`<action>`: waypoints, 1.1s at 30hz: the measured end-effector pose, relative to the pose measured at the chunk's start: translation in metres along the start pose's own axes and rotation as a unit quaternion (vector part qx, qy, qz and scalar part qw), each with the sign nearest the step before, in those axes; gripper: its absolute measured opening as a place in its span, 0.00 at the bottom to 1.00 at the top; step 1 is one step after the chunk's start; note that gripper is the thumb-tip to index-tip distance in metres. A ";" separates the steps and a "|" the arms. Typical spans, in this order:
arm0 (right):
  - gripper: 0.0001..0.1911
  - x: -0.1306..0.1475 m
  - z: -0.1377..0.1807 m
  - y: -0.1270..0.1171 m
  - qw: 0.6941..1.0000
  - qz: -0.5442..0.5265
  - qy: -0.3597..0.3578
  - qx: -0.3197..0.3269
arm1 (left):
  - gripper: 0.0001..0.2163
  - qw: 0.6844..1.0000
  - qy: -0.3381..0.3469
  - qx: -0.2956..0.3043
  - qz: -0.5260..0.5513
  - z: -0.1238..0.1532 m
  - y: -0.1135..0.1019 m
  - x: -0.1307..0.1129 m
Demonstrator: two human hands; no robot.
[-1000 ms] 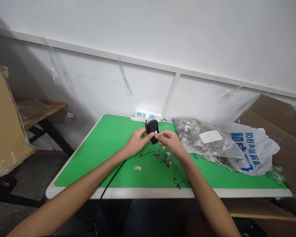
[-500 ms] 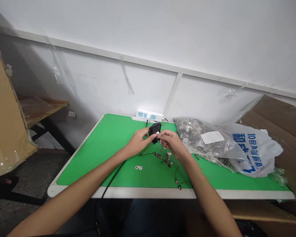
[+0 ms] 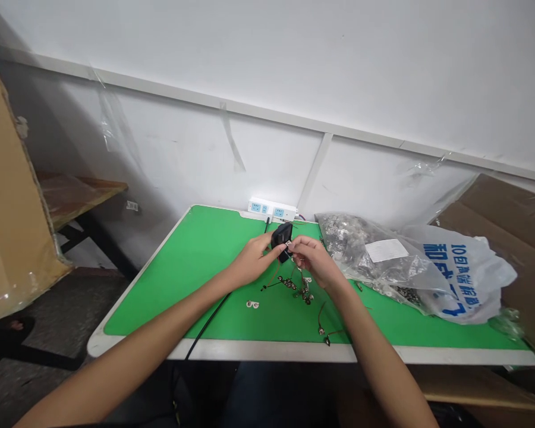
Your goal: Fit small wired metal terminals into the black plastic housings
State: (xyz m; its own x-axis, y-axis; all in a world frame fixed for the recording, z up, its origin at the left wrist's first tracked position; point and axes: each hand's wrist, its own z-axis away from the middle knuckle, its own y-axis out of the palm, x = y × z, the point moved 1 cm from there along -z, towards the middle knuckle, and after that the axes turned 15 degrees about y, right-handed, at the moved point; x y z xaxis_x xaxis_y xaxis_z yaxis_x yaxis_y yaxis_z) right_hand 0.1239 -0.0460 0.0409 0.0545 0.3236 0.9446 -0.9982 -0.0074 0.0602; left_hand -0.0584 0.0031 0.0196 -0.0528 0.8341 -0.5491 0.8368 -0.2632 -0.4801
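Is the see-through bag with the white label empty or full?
Not empty: the clear bag bulges, and shiny pieces show through it. I cannot tell whether it's completely full.

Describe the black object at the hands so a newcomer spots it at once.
At the far edge of the green tabletop is a white power strip. Just below it in the picture, the left hand holds the black object. It is far bulkier than the small loose parts lying below.
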 end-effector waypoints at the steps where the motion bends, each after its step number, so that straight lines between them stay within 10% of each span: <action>1: 0.11 -0.001 0.000 0.000 1.000 0.002 -0.001 0.002 | 0.19 1.000 0.001 0.004 0.000 0.000 0.000 -0.001; 17: 0.15 0.003 -0.001 -0.005 0.999 -0.043 -0.002 -0.009 | 0.25 0.990 0.080 0.096 -0.064 0.006 -0.005 -0.001; 33: 0.17 -0.001 -0.002 -0.008 0.999 -0.034 -0.015 0.037 | 0.28 0.997 0.078 0.019 -0.005 0.005 -0.003 -0.011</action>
State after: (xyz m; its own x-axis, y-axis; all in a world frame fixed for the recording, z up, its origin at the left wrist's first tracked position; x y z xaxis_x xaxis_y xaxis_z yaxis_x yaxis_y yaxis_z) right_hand 0.1317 -0.0449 0.0389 0.1235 0.2972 0.9468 -0.9876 -0.0567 0.1466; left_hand -0.0625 -0.0072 0.0236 0.0263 0.9016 -0.4317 0.8151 -0.2693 -0.5129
